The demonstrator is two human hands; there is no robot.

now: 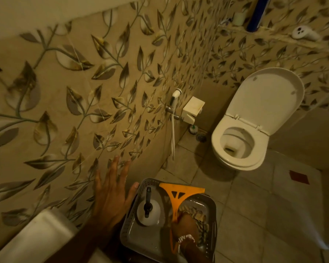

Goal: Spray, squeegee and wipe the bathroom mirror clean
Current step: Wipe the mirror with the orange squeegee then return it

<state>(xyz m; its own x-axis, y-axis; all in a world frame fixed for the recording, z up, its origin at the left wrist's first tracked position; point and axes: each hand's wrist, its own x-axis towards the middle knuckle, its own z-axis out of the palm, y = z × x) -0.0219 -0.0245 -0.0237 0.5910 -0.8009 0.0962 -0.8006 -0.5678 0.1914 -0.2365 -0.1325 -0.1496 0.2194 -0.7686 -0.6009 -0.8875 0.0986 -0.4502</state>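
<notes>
A grey perforated basket (212, 204) sits low in the head view. In it stand a white spray bottle (154, 209) with a black nozzle, an orange squeegee (179, 194) with its blade toward the far rim, and a patterned cloth (199, 215). My right hand (186, 226), with a white bead bracelet at the wrist, is inside the basket, closed over the squeegee's handle on top of the cloth. My left hand (112, 192) is spread flat and holds nothing, by the tiled wall at the basket's left rim. No mirror is in view.
Leaf-patterned wall tiles (74, 92) fill the left. A toilet (241, 141) with its lid up stands at the right, a bidet sprayer (175, 95) and a small wall box (193, 109) beside it. A white ledge (42, 232) lies at the lower left. The floor is tiled (264, 215).
</notes>
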